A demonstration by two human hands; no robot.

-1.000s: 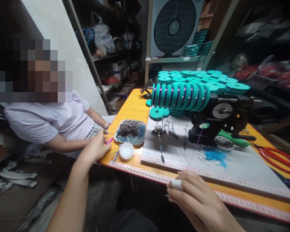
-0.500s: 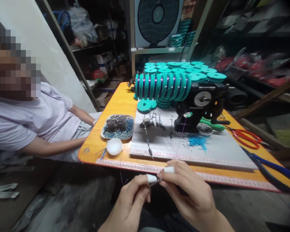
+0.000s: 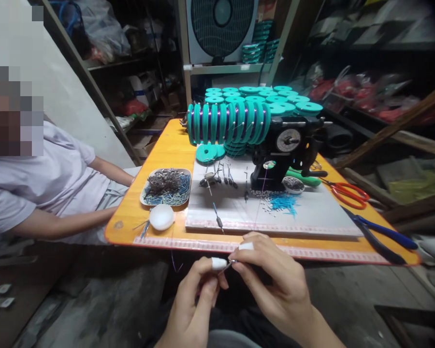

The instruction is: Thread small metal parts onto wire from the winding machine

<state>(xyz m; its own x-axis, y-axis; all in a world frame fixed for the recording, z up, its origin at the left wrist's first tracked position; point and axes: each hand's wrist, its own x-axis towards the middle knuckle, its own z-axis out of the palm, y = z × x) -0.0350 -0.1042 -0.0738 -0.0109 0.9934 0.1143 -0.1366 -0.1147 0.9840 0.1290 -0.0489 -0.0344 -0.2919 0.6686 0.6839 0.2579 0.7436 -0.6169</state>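
Note:
My left hand (image 3: 197, 295), a white wrap on its index finger, is closed on a small, thin metal piece (image 3: 224, 267) in front of the table edge. At the other end of this piece, the thumb and index finger of my right hand (image 3: 275, 275) pinch it; that hand also wears a white finger wrap. A fine purple line (image 3: 264, 188) runs down from the black winding machine (image 3: 271, 164) towards my right hand. Beyond my fingers, a dark sinker (image 3: 219, 222) hangs on a line with blue and white bits. The exact kind of metal piece is too small to tell.
Teal foam spools (image 3: 228, 123) fill the machine's shaft, with more stacked behind. Left are a tray of metal parts (image 3: 141, 197) and a white cup (image 3: 162, 217). Blue tubes (image 3: 284, 203), red scissors (image 3: 348, 194) and pliers (image 3: 380, 232) lie right. A person (image 3: 58, 188) sits left.
The view has shifted, so the table and machine appear further left and slightly higher. My hands stay together, and the metal piece between the fingertips shows more clearly, tilted.

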